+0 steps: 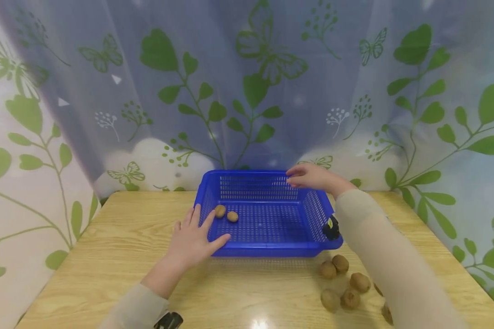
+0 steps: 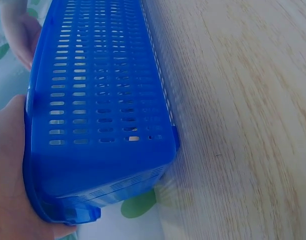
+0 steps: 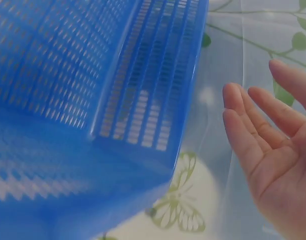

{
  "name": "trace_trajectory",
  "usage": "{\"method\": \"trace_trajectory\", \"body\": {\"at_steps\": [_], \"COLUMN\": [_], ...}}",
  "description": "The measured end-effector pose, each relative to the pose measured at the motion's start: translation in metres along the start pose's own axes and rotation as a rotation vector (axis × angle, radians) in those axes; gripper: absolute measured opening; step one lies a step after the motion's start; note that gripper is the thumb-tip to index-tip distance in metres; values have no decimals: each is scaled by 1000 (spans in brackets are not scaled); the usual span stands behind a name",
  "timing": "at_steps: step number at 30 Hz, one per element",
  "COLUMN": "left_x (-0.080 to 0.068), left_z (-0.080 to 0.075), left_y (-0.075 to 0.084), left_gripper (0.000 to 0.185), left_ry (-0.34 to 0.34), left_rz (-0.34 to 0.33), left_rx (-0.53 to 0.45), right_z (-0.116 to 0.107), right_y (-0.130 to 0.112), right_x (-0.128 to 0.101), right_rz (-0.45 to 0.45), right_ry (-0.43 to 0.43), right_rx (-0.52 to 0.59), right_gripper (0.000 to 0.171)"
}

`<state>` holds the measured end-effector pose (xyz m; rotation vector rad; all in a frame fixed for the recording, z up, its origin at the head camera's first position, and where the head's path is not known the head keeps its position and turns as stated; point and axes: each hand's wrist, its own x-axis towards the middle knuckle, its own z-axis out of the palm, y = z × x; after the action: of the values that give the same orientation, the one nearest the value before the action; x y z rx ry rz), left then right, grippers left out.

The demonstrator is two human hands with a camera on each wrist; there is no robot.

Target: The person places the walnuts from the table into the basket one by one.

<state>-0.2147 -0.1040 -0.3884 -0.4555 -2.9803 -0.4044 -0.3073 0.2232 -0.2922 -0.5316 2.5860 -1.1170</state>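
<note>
A blue plastic basket with slotted walls stands on the table. Inside it, towards the left end, lie two kiwis, one beside the other. My left hand rests on the basket's front left corner, its fingers spread over the rim and the thumb along the front edge. Above the back right part of the basket is my right hand, holding nothing. In the right wrist view, that hand appears apart from the basket wall, with its fingers loosely bent.
Several loose kiwis lie on the wooden table at the front right, some partly hidden by the right sleeve. A curtain printed with leaves and butterflies hangs right behind the basket. Each wrist carries a small black device.
</note>
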Motion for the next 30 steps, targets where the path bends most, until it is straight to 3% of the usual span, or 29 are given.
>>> {"method": "trace_trajectory", "body": {"at_steps": [10, 22, 30], "left_x": [0, -2, -2], "left_z": [0, -3, 0], "left_y": [3, 2, 1], "left_gripper": [85, 85, 86], "left_ry": [-15, 1, -1], "left_rz": [-15, -9, -9], "left_rx": [-20, -15, -19], "right_z": [-6, 3, 3], "right_y": [30, 64, 79], "right_x": [-52, -105, -131], "right_rz": [-17, -27, -53], "right_ry": [86, 227, 243], "right_rx": [-133, -108, -68], "right_gripper": [48, 51, 46]}}
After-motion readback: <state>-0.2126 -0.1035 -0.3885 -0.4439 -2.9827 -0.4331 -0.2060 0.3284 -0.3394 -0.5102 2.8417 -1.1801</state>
